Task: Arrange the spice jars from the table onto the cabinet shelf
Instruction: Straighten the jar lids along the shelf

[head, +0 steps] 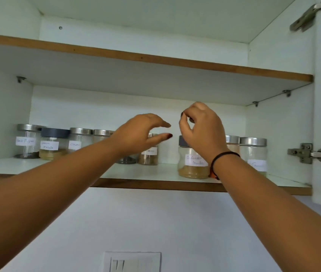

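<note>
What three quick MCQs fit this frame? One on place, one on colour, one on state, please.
1. The yellow-powder jar below the right hand stands:
A) on the upper shelf
B) on the lower shelf, near its front edge
C) leftmost in the row

2. The Masala jar has a lid that is:
A) red
B) white
C) dark grey

3. The left hand is:
A) open, holding nothing
B) gripping a jar
C) pressing the door

Key: 1 B, it sits forward of the row. 2 C, its lid is dark beside steel lids. 3 A, its fingers are extended in the air.
</note>
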`<state>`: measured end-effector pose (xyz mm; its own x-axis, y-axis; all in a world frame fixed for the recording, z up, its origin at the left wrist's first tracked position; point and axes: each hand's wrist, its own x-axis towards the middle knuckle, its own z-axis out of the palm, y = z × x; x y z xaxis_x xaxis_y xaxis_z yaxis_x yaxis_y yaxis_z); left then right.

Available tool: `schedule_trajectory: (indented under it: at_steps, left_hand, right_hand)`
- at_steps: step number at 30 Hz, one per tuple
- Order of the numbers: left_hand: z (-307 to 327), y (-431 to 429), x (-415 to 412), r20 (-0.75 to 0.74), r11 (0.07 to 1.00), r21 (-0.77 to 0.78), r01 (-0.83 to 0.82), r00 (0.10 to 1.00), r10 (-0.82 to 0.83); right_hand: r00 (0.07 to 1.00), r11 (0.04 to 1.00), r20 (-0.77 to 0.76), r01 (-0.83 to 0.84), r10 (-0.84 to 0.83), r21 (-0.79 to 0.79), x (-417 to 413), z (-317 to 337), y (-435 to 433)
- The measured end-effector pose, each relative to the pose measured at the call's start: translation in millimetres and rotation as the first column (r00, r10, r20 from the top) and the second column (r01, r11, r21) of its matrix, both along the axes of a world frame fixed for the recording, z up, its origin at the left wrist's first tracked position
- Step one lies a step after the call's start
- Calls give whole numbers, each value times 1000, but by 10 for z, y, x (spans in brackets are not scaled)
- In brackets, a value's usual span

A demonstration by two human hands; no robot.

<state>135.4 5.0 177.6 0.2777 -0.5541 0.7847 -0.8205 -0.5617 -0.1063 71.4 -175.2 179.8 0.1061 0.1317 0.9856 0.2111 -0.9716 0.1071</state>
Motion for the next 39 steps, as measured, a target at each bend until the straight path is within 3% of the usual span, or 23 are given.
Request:
schedule_trajectory:
  at_steps: [7,11,17,22,39]
  left_hand:
    - [-10,-527,-357,-113,993,17,115,987,-112]
    - [-31,-660,-445,-144,988,4,156,978,-154]
    - [-71,-705,-360,-207,990,-63,122,969,-133]
    - [7,-755,-291,-228,994,-33,100,968,-105]
    - [22,-821,86,-264,994,-69,80,960,-95]
  right_hand:
    - [961,970,-156,239,-229,51,-408,-89,-668]
    - [902,948,-306,318,-306,-11,-518,-104,-866]
    - [877,955,-388,295,-284,-34,-567,-74,-922]
    - [876,968,-429,251,-222,12,-518,-33,-986]
    - [875,966,-423,258,-234,0,-172,35,-1049]
